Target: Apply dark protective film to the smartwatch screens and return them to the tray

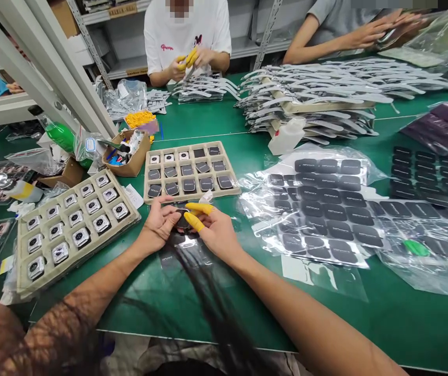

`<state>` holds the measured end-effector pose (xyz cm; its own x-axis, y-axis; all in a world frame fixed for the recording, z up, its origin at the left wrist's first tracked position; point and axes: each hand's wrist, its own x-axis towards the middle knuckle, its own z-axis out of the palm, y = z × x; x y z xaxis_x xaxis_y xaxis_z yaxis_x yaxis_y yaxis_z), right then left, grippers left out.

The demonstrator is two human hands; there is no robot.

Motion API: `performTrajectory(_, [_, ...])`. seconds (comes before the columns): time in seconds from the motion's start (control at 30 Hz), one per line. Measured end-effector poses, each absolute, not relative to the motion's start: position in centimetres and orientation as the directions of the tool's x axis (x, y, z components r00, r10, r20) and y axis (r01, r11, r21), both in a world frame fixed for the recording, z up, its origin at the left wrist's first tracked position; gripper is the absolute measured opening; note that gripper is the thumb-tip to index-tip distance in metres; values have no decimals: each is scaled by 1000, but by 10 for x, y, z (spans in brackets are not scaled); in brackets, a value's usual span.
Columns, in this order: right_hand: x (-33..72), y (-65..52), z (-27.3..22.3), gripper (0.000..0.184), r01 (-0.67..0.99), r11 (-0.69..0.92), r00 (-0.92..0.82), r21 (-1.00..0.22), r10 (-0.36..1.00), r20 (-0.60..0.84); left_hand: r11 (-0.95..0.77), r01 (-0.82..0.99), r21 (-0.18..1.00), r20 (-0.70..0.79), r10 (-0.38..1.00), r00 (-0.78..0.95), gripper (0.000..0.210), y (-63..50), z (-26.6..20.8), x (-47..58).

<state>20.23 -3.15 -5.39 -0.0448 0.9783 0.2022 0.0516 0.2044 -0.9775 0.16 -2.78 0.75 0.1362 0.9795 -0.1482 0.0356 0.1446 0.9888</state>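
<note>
A small dark smartwatch case (183,219) is held between my two hands above the green table, partly covered by fingers. My left hand (160,225) pinches its left side with thumb and fingers. On the right, my right hand (219,232), with yellow finger cots on its thumb and index finger, grips the other side. Just beyond the hands lies a beige tray (192,199) of watch cases, most topped with dark square films and a few bare. Below the hands, a clear sheet with a dark square (168,259) lies flat, partly behind blurred hair strands.
To the left, another beige tray (86,254) carries several silver watch cases. Sheets of dark square films (318,211) spread over the right side. Farther back are stacked grey strips (306,94), a cardboard box (129,163) of small items, and two people working.
</note>
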Motion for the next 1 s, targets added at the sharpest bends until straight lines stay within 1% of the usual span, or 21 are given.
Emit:
performTrajectory(0.07, [202,-37,-53,40,-13,137,-69,-990,988,138,193,30,981,-196,966,168,69,-36,9,-2])
performTrajectory(0.13, [203,-41,-51,42,-45,111,-30,-993,993,113,212,28,977,-214,962,172,66,-34,12,0])
performTrajectory(0.2, [205,-44,-50,42,-34,115,25,-993,993,114,218,24,976,-219,962,165,65,-31,14,2])
performTrajectory(0.3, [202,-48,-49,31,18,166,111,-986,980,167,237,18,971,-236,947,218,75,-29,15,2])
performTrajectory(0.4, [196,-51,-48,23,99,252,145,-963,953,265,254,18,967,-251,937,242,81,-31,15,1])
performTrajectory(0.43, [198,-50,-47,24,133,282,143,-950,943,300,258,18,966,-255,939,230,79,-32,15,0])
performTrajectory(0.5, [212,-42,-46,33,160,323,123,-933,931,343,266,10,964,-262,945,197,77,-32,14,1])
performTrajectory(0.6, [262,-17,-47,49,147,279,84,-949,952,293,262,-27,965,-254,953,162,76,-29,14,1])
performTrajectory(0.63, [282,-8,-47,53,233,252,102,-939,954,281,259,-36,965,-250,956,155,75,-28,13,1])
performTrajectory(0.67, [301,1,-48,55,414,221,151,-883,940,306,258,-38,965,-249,956,152,75,-27,13,1])
performTrajectory(0.7, [315,7,-48,56,548,179,215,-817,914,344,260,-35,965,-252,956,150,74,-26,14,0])
performTrajectory(0.73, [324,11,-49,54,650,146,255,-746,882,396,263,-29,964,-256,955,148,72,-25,14,0])
performTrajectory(0.77, [326,12,-51,50,720,143,259,-679,853,454,267,-21,964,-261,954,147,70,-25,14,0])
performTrajectory(0.8, [323,12,-52,44,756,178,221,-630,836,502,270,-17,963,-264,953,148,69,-24,14,-1])
performTrajectory(0.87, [304,8,-56,29,777,324,38,-540,831,554,274,-20,962,-268,952,149,67,-24,13,-1])
performTrajectory(0.93, [283,2,-59,14,753,448,-151,-482,831,536,277,-29,960,-270,950,154,68,-24,13,-1])
performTrajectory(0.97, [276,-1,-59,11,744,474,-200,-470,830,520,279,-32,960,-270,950,158,69,-24,12,-1])
performTrajectory(1.0, [271,-4,-59,11,739,487,-222,-465,828,514,279,-39,960,-269,950,161,70,-24,12,0])
